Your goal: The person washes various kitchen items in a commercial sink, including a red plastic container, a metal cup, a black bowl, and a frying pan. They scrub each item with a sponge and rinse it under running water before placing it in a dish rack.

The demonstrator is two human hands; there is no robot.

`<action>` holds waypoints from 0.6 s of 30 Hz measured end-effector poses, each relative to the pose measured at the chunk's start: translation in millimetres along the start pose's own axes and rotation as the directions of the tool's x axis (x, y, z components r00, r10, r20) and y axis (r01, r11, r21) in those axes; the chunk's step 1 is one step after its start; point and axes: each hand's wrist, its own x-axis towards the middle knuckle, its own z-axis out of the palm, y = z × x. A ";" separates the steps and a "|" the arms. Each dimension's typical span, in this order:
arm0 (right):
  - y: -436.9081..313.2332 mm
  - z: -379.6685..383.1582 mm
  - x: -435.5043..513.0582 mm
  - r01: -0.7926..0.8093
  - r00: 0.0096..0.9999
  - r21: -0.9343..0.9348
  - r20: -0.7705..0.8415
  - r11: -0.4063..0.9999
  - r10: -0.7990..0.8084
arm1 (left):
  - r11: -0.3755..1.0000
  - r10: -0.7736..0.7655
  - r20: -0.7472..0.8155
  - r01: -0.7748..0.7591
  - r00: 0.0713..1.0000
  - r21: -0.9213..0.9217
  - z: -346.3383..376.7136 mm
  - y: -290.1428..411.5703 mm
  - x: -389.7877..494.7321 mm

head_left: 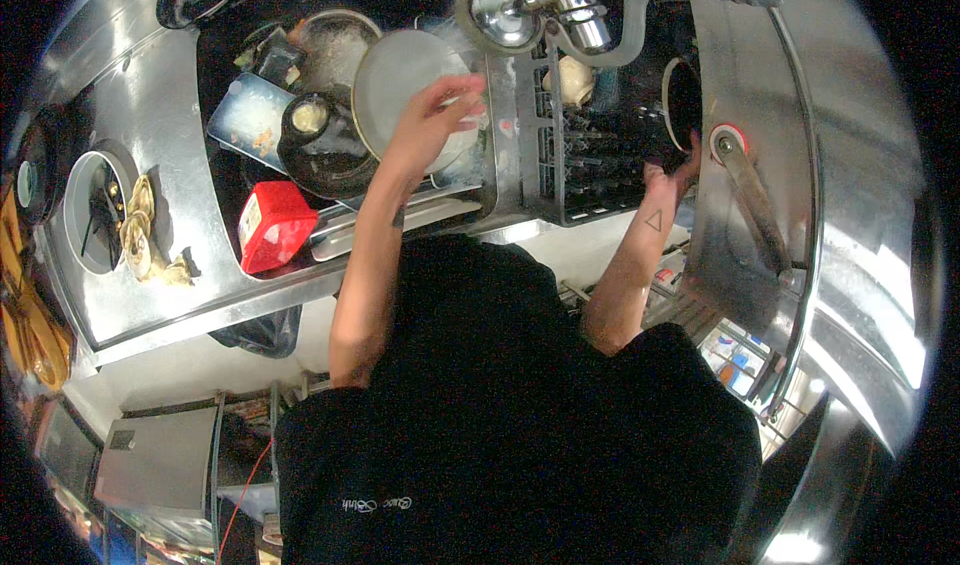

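My left hand (448, 113) hovers over or lightly touches a large pale round plate (394, 77) in the sink. Its fingers are somewhat apart, blurred, with nothing seen in them. On the right, my right hand (673, 171) grips the lower edge of a dark round dish with a pale rim (682, 104), tilted steeply at the side of a dishwasher rack (559, 152). A pale bowl-like piece (574, 81) sits farther back in the rack. Left of the plate are a black pan (330, 156), a soiled blue-grey rectangular tray (251, 115) and a red plastic container (277, 224).
A chrome spray tap (581, 17) hangs over the divider between sink and rack. A grey tub (97, 212) and several oyster shells (139, 224) rest on the left steel drainboard. At right, a metal lever (757, 197) and a bent steel rail (810, 160) border the rack.
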 end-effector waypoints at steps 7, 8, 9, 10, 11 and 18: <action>-20.5 -34.8 116.0 0.201 0.976 -0.216 -0.043 0.956 -0.215 | 0.995 -0.079 -0.112 0.085 0.991 0.053 -11.7 -3.9 -57.1; -18.6 -29.4 136.1 0.228 0.969 -0.288 -0.030 0.930 -0.246 | 0.994 -0.088 -0.121 0.095 0.989 0.053 -10.6 -5.3 -65.9; -15.9 -25.0 153.5 0.261 0.958 -0.372 -0.017 0.891 -0.287 | 0.990 -0.121 -0.150 0.130 0.981 0.051 -9.9 -6.6 -73.7; -12.0 -18.2 169.6 0.300 0.943 -0.445 0.007 0.843 -0.332 | 0.990 -0.122 -0.177 0.133 0.977 0.052 -10.7 -6.9 -78.5; -8.5 -15.3 181.5 0.337 0.928 -0.513 0.039 0.790 -0.371 | 0.991 -0.109 -0.211 0.124 0.971 0.058 -11.6 -7.7 -84.4; -0.8 -15.5 219.2 0.451 0.828 -0.815 0.228 0.365 -0.512 | 0.962 -0.220 -0.328 0.260 0.919 0.084 -26.7 -19.4 -136.1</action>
